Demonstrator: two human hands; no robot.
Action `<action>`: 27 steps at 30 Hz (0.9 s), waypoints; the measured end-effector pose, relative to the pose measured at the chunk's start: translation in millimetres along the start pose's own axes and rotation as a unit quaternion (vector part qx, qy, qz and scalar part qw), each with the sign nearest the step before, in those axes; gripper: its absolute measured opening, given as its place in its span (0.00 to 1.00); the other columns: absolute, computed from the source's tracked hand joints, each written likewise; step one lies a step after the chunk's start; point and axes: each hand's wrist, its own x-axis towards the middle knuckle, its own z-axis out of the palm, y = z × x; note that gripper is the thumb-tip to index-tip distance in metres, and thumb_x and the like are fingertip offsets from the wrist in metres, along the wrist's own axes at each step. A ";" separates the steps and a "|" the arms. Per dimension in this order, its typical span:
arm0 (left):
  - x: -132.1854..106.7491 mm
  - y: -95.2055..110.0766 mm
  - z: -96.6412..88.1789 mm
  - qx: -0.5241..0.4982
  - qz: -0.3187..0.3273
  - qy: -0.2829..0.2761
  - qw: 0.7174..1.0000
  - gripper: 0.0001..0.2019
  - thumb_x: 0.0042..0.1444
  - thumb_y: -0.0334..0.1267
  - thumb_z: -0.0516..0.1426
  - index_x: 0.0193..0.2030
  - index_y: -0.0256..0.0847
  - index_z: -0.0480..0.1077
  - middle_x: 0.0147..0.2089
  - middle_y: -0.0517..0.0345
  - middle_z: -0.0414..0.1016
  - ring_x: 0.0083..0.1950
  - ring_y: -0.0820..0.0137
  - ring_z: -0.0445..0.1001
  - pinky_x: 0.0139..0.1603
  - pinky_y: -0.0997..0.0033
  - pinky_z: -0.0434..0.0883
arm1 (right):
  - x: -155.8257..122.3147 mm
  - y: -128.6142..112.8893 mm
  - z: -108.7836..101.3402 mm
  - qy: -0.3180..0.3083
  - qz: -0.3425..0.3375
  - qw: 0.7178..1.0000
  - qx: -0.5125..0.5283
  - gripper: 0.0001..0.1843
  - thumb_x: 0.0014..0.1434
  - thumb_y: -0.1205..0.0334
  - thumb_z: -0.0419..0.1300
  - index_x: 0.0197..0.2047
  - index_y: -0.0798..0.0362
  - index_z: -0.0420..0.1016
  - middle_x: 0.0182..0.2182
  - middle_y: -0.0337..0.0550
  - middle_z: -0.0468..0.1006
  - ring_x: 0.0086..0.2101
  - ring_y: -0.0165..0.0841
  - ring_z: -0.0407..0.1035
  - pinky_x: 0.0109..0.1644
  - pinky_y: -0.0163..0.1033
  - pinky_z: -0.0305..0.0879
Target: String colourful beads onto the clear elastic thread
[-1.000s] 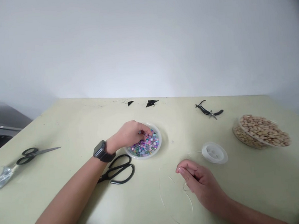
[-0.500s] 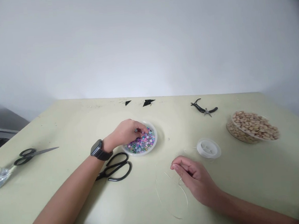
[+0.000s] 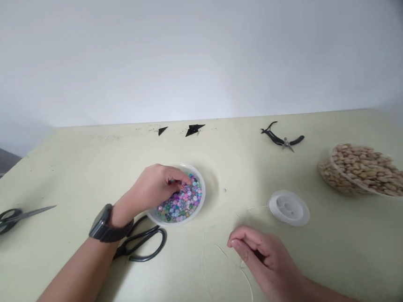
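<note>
Left hand (image 3: 153, 187) is still digging in the bead dish (image 3: 181, 202), fingers pinching together among beads; right hand (image 3: 263, 258) is staying put, fingers pinching the clear cord (image 3: 213, 281) on the tabletop (image 3: 83, 170).

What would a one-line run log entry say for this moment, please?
left hand: fingers in bead bowl | right hand: pinching clear thread | spool beside

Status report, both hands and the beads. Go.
Left hand in bead dish, fingers down among beads. Right hand pinching clear cord on table. Black scissors beside left wrist, not blocking.
</note>
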 end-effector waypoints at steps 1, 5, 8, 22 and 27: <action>-1.9 0.7 0.9 0.005 0.001 0.003 1.000 0.17 0.55 0.26 0.57 0.40 0.52 0.82 0.41 0.71 0.84 0.39 0.71 0.81 0.39 0.74 0.68 | -0.2 1.3 0.1 -0.005 0.001 1.000 0.005 0.21 0.72 0.47 0.50 0.35 0.52 0.70 0.21 0.32 0.52 0.23 0.26 0.47 0.26 0.35 0.44; -12.3 1.5 6.6 0.026 0.025 0.022 0.999 0.20 0.57 0.25 0.53 0.44 0.52 0.82 0.45 0.69 0.84 0.43 0.70 0.81 0.40 0.74 0.69 | -1.1 6.5 2.5 -0.012 0.004 0.999 0.047 0.20 0.72 0.48 0.50 0.35 0.53 0.69 0.23 0.33 0.55 0.25 0.27 0.50 0.28 0.35 0.48; -14.5 0.0 9.2 0.037 0.035 0.027 0.998 0.20 0.58 0.26 0.52 0.45 0.51 0.81 0.47 0.67 0.84 0.45 0.69 0.81 0.42 0.74 0.69 | -1.7 6.8 2.9 -0.016 0.005 0.998 0.061 0.19 0.72 0.48 0.51 0.35 0.53 0.69 0.24 0.34 0.56 0.26 0.27 0.51 0.29 0.35 0.49; -2.2 -3.1 5.5 0.011 -0.030 0.039 0.999 0.14 0.53 0.39 0.58 0.42 0.51 0.84 0.42 0.65 0.85 0.40 0.65 0.81 0.43 0.70 0.71 | 1.4 -7.6 2.8 0.043 -0.089 0.995 0.013 0.15 0.69 0.52 0.54 0.35 0.53 0.69 0.20 0.31 0.54 0.22 0.25 0.48 0.26 0.35 0.43; -1.4 0.8 5.1 -0.001 -0.041 0.041 0.998 0.15 0.52 0.40 0.57 0.41 0.50 0.84 0.42 0.64 0.85 0.40 0.64 0.81 0.45 0.69 0.72 | 1.5 -7.2 4.4 0.052 -0.110 0.993 0.004 0.14 0.69 0.53 0.54 0.35 0.52 0.69 0.19 0.30 0.54 0.22 0.25 0.48 0.25 0.35 0.43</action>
